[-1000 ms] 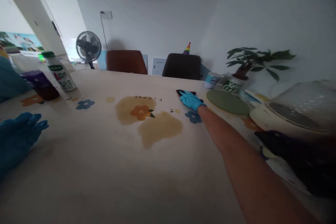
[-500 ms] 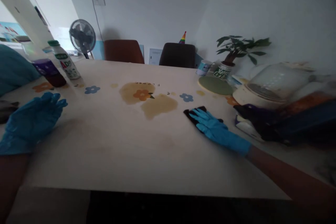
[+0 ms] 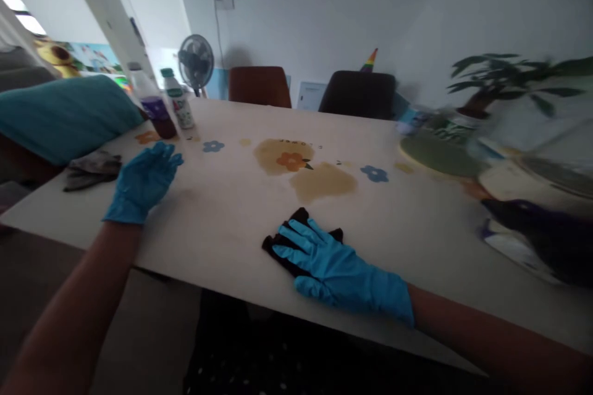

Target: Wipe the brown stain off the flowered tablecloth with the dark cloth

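Note:
Both my hands wear blue gloves. My right hand (image 3: 338, 268) lies flat, fingers spread, pressing a dark cloth (image 3: 293, 239) onto the table's cream flowered covering (image 3: 231, 210) near the front edge. My left hand (image 3: 141, 182) rests on the table's left side with its fingers stretched out, holding nothing. A crumpled grey rag (image 3: 90, 168) lies just left of it.
A white bottle (image 3: 178, 100) and a purple-capped jar (image 3: 157, 114) stand at the far left. A green mat (image 3: 438, 154), a potted plant (image 3: 491, 86), a glass-lidded appliance (image 3: 546, 176) and a dark object (image 3: 542, 241) crowd the right. Two chairs (image 3: 315, 89) and a fan (image 3: 196, 62) stand behind. A teal cushion (image 3: 60, 114) lies left.
My right hand has dragged the dark cloth from the table's far side back to the near edge. My left hand has moved inward, and the view has swung left.

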`<state>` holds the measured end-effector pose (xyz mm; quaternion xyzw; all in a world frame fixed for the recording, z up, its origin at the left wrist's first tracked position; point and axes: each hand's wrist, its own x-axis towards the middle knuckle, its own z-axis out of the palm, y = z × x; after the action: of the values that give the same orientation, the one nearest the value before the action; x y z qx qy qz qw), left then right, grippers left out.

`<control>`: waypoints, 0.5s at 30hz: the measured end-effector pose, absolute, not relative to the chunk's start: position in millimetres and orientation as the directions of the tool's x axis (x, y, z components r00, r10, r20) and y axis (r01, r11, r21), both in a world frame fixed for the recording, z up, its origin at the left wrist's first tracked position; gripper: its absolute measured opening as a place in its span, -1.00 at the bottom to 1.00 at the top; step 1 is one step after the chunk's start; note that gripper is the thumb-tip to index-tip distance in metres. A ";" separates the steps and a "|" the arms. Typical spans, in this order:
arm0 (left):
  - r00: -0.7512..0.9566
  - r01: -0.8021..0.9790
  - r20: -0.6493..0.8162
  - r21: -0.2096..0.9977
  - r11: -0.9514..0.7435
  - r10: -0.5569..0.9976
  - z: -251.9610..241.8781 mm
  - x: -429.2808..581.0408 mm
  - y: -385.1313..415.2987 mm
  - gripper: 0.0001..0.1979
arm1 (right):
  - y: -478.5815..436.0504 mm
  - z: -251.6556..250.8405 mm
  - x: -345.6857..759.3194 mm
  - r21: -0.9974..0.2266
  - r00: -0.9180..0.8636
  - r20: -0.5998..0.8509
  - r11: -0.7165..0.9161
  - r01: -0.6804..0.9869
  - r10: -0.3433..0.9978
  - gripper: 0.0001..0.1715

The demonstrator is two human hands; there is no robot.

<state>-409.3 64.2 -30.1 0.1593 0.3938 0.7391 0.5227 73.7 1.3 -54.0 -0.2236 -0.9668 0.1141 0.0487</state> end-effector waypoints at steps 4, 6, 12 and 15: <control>-0.522 -0.607 -0.167 0.762 -0.226 0.837 -26.1 -399.7 66.7 -0.61 | 18.9 -55.5 2.7 -0.203 -0.960 0.072 0.946 0.253 0.272 -0.09; -0.520 -0.627 -0.180 0.745 -0.230 0.835 -26.0 -398.6 69.1 -0.61 | 26.5 -54.8 -39.4 -0.153 -0.980 0.093 0.975 0.161 0.176 -0.13; -0.502 -0.646 -0.151 0.720 -0.253 0.851 -29.2 -405.3 70.6 -0.63 | 46.4 -50.8 -165.6 -0.068 -0.991 0.091 0.993 0.092 0.098 -0.30; -0.528 -0.655 -0.124 0.689 -0.310 0.840 -28.3 -409.3 67.6 -0.63 | 58.4 -49.5 -209.2 -0.121 -0.982 0.097 0.981 0.152 0.164 -0.31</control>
<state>-409.3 67.6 -28.3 0.1300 0.3549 0.7989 0.4679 -209.2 58.4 -49.5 -0.0794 -0.9938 0.0564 0.0532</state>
